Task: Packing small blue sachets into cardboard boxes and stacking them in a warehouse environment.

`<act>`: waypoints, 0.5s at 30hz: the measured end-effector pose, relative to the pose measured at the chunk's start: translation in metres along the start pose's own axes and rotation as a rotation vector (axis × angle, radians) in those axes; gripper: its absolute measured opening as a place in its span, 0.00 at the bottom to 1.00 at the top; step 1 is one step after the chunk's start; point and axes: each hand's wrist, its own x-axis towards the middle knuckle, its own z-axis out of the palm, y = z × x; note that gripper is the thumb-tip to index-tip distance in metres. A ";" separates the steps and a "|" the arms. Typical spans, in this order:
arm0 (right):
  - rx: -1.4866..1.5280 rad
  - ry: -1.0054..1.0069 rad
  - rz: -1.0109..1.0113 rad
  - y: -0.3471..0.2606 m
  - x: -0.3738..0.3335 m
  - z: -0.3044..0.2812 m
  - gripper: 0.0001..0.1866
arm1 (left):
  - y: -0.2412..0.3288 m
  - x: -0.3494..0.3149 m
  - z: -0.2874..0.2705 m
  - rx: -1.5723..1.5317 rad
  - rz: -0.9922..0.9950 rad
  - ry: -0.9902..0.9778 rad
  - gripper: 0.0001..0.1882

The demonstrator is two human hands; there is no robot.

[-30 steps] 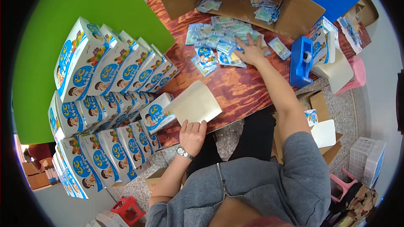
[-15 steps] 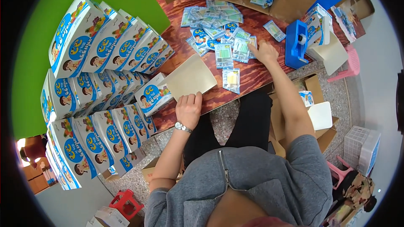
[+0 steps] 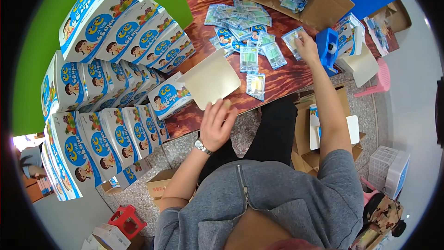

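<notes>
My right hand [image 3: 306,48] pinches the edge of a small clear-and-blue packet [image 3: 290,41] beside the blue tape dispenser [image 3: 327,52]. My left hand [image 3: 216,127] has its fingers stretched apart and holds nothing. Its fingertips are at the near edge of the pale raised flap [image 3: 212,81] of a white-and-blue carton [image 3: 169,96], which lies at the table's front edge. Between my hands, single packets lie on the table, one with yellow contents [image 3: 255,86], one with green [image 3: 249,59]. Behind them is a heap of similar packets [image 3: 240,16].
Stacked white-and-blue cartons [image 3: 99,81] stand along the left. A large cardboard box [image 3: 319,7] with more packets is at the back of the reddish table [image 3: 284,81]. Below the right edge stands another open cardboard box [image 3: 303,132]; a pink stool [image 3: 377,81] is farther right.
My right hand has shifted from the packets by the heap to the one near the tape dispenser and pulled it slightly left. My left hand has uncurled from the flap's edge and moved slightly right.
</notes>
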 end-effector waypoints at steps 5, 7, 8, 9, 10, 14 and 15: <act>0.148 -0.078 0.122 0.009 0.003 0.022 0.20 | 0.011 -0.033 0.032 -0.250 0.097 -0.165 0.19; -0.075 -0.276 0.199 -0.028 -0.025 0.045 0.29 | 0.004 -0.053 0.043 -0.241 0.083 -0.214 0.20; -0.196 -0.280 0.221 -0.034 -0.033 0.049 0.31 | 0.003 -0.054 0.048 -0.258 0.099 -0.253 0.21; -0.314 -0.286 0.243 -0.038 -0.039 0.053 0.33 | 0.000 -0.054 0.051 -0.261 0.103 -0.252 0.21; -0.366 -0.293 0.200 -0.043 -0.041 0.052 0.33 | -0.003 -0.054 0.052 -0.250 0.100 -0.261 0.21; -0.106 -0.221 0.177 -0.040 -0.022 0.047 0.34 | -0.020 -0.058 0.052 -0.196 0.085 -0.282 0.21; 0.084 -0.078 0.203 -0.042 -0.019 0.055 0.35 | -0.022 -0.060 0.054 -0.192 0.083 -0.282 0.21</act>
